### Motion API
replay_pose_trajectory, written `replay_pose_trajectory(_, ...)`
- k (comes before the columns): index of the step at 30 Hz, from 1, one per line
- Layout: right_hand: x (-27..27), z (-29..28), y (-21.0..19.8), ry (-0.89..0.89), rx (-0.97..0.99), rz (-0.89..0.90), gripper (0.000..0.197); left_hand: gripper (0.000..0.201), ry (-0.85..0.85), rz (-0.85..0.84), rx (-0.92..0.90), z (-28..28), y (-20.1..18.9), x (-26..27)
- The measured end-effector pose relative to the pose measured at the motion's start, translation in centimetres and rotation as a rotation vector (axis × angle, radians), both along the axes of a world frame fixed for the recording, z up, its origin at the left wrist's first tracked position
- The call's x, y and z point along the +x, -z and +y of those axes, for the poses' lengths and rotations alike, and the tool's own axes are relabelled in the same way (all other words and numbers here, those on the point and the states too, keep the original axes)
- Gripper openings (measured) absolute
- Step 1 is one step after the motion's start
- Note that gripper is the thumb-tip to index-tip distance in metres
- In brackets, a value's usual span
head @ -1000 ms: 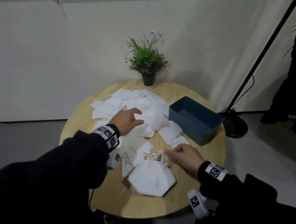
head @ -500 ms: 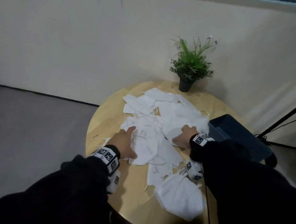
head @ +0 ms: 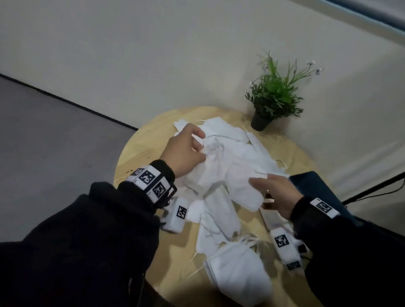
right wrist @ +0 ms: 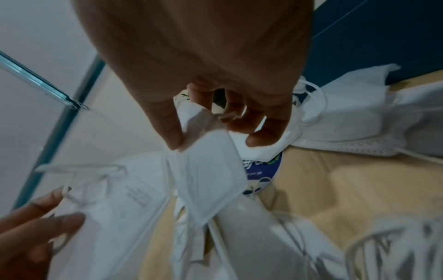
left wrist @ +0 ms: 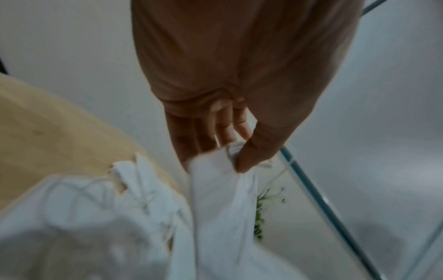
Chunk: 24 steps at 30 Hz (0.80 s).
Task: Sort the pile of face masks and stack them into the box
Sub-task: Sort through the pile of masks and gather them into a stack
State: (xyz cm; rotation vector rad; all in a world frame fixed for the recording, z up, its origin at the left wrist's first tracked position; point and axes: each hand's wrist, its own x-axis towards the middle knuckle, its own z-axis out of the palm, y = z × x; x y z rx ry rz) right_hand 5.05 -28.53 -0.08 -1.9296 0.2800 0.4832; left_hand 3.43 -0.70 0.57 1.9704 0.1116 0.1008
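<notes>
On the round tabletop [head: 136, 153] a loose pile of white face masks [head: 239, 160] spreads from the centre toward twelve o'clock, stopping just short of a small potted plant [head: 274, 98] at about one o'clock by the wall. The dark blue box [head: 318, 192] sits at three o'clock, mostly hidden behind the right forearm, so its inside cannot be seen. Nearer the person, at about five o'clock, a neat stack of folded masks [head: 238, 273] lies apart from the pile with its ear loops fanned toward the pile; this looks like a sorted batch awaiting the box. The left hand [head: 185, 149] reaches into the pile's ten o'clock side, and the left wrist view shows its thumb and fingers pinching the upper edge of one mask [left wrist: 220, 199], which hangs with its long axis running down and away from the fingers, presumably to peel it clear of tangled loops. The right hand [head: 275, 194] works the three o'clock edge; the right wrist view shows its thumb and fingers closed on the corner of a folded mask [right wrist: 208, 174], whose long axis points from the fingertips down toward the pile. Holding each mask by a corner likely lets it hang flat so it can be matched in direction with the stack. The hands are apart, each clamped on its own mask, with most of the pile unsorted between them.
</notes>
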Motion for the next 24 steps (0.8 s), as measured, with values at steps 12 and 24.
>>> replay_pose_trajectory(12,-7.4,1.2,-2.0,-0.051,0.313,-0.074,0.011,0.014,0.456,-0.277,-0.158,-3.1,-5.6,-4.7)
replay_pose_trajectory(24,-9.9,0.9,-3.4,-0.026,0.607,-0.068,0.040,0.011,0.590,-0.121,-0.105,-2.5,-2.7,-5.5)
